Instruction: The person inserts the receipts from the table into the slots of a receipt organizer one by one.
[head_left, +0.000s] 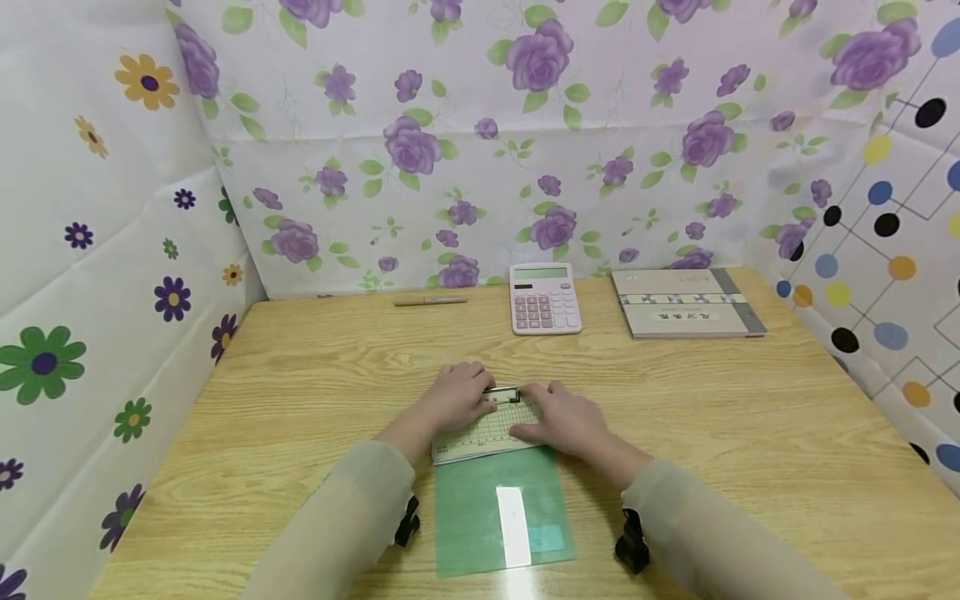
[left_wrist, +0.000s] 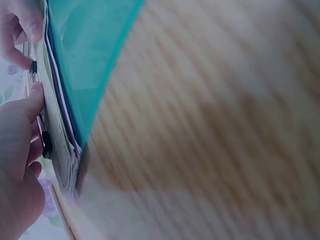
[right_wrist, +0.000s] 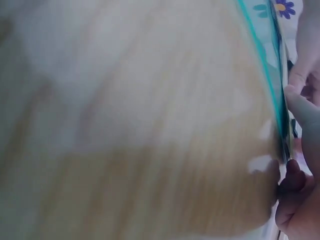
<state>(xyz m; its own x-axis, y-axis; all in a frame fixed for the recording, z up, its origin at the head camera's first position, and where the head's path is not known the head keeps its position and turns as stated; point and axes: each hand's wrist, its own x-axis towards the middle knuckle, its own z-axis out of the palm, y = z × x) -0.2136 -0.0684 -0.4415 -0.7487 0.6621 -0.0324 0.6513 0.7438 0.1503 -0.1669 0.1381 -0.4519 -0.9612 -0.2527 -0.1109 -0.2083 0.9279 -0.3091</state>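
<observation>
In the head view a green translucent folder (head_left: 480, 517) lies on the table, its lower part bare. Grid-printed papers (head_left: 487, 432) cover its upper part. A metal clip (head_left: 504, 393) with black ends spans the top of the papers. My left hand (head_left: 459, 398) grips the clip's left part, fingers curled over it and thumb low on the paper. The right hand (head_left: 566, 419) has its index finger at the clip's right end and its thumb on the papers. In the left wrist view, the layered paper edges (left_wrist: 60, 110) show beside the left thumb.
A pink calculator (head_left: 545, 298) is at the back of the wooden table (head_left: 322, 367). Left of it lies a brown pen (head_left: 430, 301); to its right is a grey-white book (head_left: 686, 304). Flowered cloth (head_left: 405, 208) hangs behind, with patterned cloth on both sides.
</observation>
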